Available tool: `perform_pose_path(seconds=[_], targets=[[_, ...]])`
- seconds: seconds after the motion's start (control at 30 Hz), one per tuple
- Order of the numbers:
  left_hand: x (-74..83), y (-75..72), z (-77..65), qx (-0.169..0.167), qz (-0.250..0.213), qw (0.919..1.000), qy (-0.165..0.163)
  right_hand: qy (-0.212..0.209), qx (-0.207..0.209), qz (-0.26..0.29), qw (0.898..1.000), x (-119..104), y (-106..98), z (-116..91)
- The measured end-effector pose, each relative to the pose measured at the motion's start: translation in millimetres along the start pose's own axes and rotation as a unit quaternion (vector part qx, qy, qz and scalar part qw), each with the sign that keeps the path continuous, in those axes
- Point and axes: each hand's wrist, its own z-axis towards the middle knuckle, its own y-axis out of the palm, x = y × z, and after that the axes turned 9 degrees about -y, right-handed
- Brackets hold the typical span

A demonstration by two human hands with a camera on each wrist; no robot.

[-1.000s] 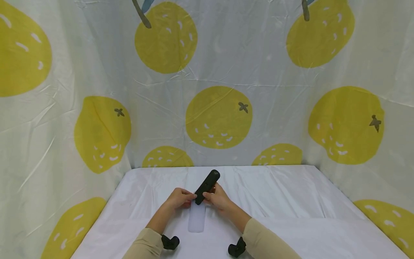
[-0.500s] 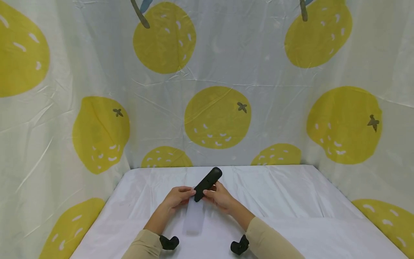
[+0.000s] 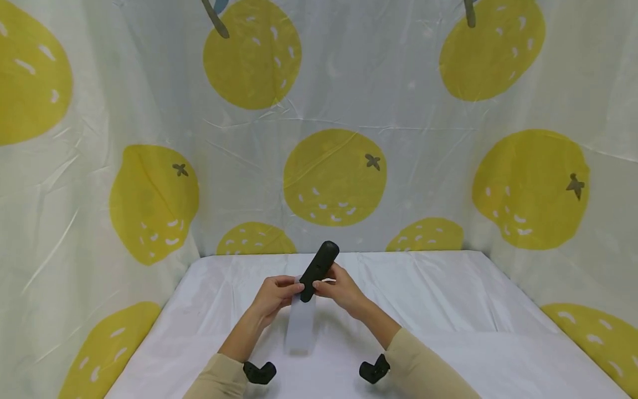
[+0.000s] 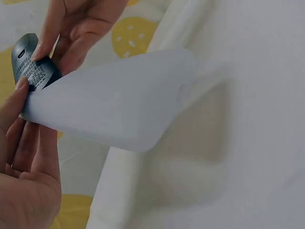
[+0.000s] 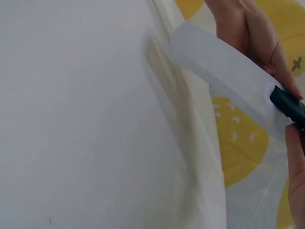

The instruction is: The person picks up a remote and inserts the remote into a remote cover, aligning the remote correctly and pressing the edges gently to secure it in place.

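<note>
A black remote control [image 3: 320, 269] with a rounded end slants upward between both hands, its lower end over the mouth of a long translucent white sleeve [image 3: 301, 330]. Printed lettering covers the remote's face in the left wrist view. My left hand [image 3: 273, 296] pinches the sleeve's upper end, thumb right at the remote's lower end. From the other side my right hand [image 3: 346, 292] holds the remote between thumb and fingers. The sleeve's far end hangs down towards me, its shadow on the cloth. In the right wrist view the remote [image 5: 289, 105] overlaps the sleeve's opening.
White cloth [image 3: 423, 354] covers the table under the hands. Behind it and at both sides hang pale curtains [image 3: 423, 183] printed with yellow fruit. Black wrist-worn pieces [image 3: 260, 373] stick out inward at both sleeve cuffs.
Both hands have risen, lifting the remote and the sleeve with them. The remote stands a little steeper. My right forearm has shifted slightly to the right.
</note>
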Motion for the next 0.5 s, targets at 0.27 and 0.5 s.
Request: perform_pose_path(seconds=[0.27, 0.5], targets=[[25.7, 14.6, -17.9, 0.01, -0.018, 0.9992, 0.035, -0.05, 0.039, -0.088, 0.994, -24, 2, -10], [40.8, 27.8, -41.1, 0.028, -0.021, 0.9954, 0.089, -0.051, 0.034, -0.101, 0.993, -40, 5, -27]])
